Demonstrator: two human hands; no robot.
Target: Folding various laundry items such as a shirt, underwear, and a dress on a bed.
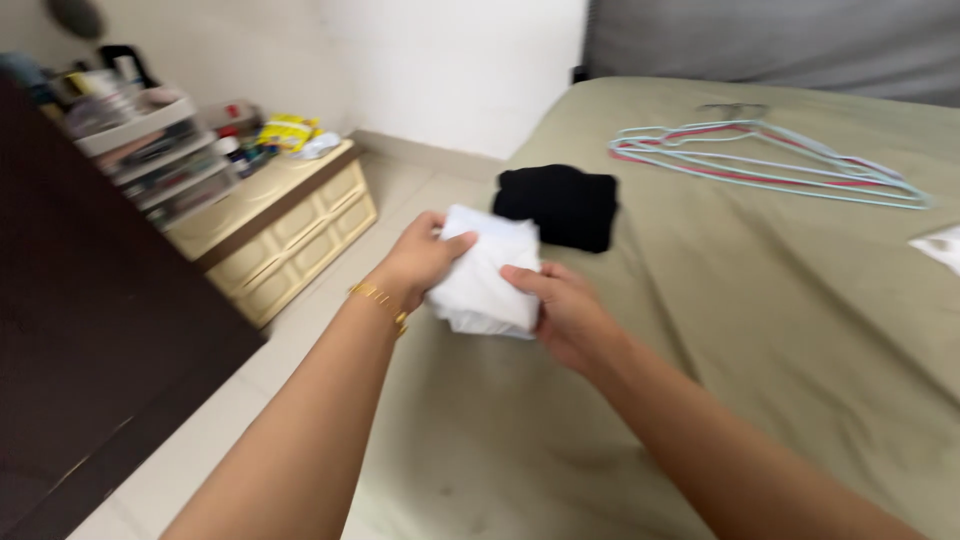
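A folded white cloth (pixel 487 272) is held between both my hands above the near left edge of an olive-green bed (pixel 760 330). My left hand (pixel 420 258) grips its left side, with a gold bracelet on that wrist. My right hand (pixel 560 308) holds the cloth's right side from below, thumb on top. Just beyond the white cloth, a folded black garment (pixel 562 204) lies on the bed.
Several thin wire hangers (pixel 765 155) lie at the far side of the bed. A white scrap (pixel 940 245) sits at the right edge. A cream drawer unit (pixel 285 225) with clutter stands on the tiled floor at left, beside a dark cabinet (pixel 90 340).
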